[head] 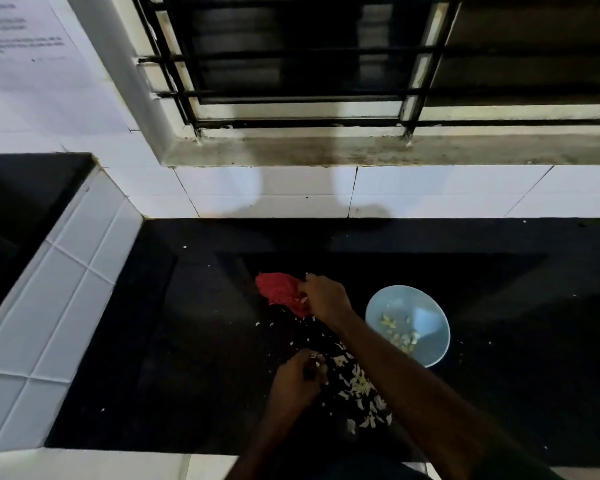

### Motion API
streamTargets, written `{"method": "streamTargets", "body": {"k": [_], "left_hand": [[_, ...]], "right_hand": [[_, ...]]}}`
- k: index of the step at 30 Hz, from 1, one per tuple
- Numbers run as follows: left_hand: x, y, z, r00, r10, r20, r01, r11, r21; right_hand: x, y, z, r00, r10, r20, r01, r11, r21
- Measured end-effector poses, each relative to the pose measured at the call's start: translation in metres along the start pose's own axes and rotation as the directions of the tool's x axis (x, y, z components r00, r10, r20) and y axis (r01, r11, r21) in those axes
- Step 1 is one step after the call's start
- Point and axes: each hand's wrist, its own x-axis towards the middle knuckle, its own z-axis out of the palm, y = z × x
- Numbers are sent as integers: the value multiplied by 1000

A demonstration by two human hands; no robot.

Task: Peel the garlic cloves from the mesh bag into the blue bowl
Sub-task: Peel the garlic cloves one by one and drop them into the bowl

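A red mesh bag [280,291] lies on the black counter, left of the blue bowl [426,351]. Several peeled yellowish cloves [397,332] sit inside the bowl. My right hand [324,295] reaches across to the bag's right edge with its fingers curled into the mesh. Nearer to me, my left hand [297,377] has its fingers curled round a small piece of garlic with white skin showing at the fingertips. A heap of white garlic skins [361,393] lies between my left hand and my right forearm.
The black counter [205,341] runs to a white tiled wall [274,192] at the back and a tiled ledge [66,289] on the left. A barred window [309,64] sits above. Small skin flakes are scattered around the bag.
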Motion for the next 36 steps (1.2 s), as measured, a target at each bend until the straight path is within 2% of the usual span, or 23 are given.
{"method": "streamTargets", "body": {"k": [6, 13, 17, 20, 22, 25, 28, 36], "left_hand": [[6, -2, -8, 999, -10, -38, 8, 999, -48], [12, 3, -11, 999, -7, -31, 6, 1000, -26], [13, 3, -9, 999, -24, -32, 22, 998, -55], [11, 3, -8, 999, -22, -38, 20, 999, -49], [10, 4, -8, 999, -20, -37, 18, 998, -55], [9, -2, -7, 999, -26, -27, 25, 999, -47], [9, -8, -5, 999, -21, -34, 20, 1000, -15], [7, -31, 4, 996, -88, -29, 90, 993, 77]], "right_hand": [[-6, 4, 0, 999, 22, -41, -15, 988, 154], [-6, 15, -9, 985, 141, -98, -94, 920, 379], [-9, 20, -18, 958, 178, -226, -59, 891, 449], [-20, 22, -30, 904, 234, -359, -35, 875, 483], [-35, 23, -36, 873, 294, -389, -52, 850, 525], [-69, 24, -35, 875, 357, -327, -86, 779, 621], [-117, 23, -17, 920, 334, -204, -123, 740, 661], [-184, 22, 41, 955, 286, -72, -173, 739, 651]]}}
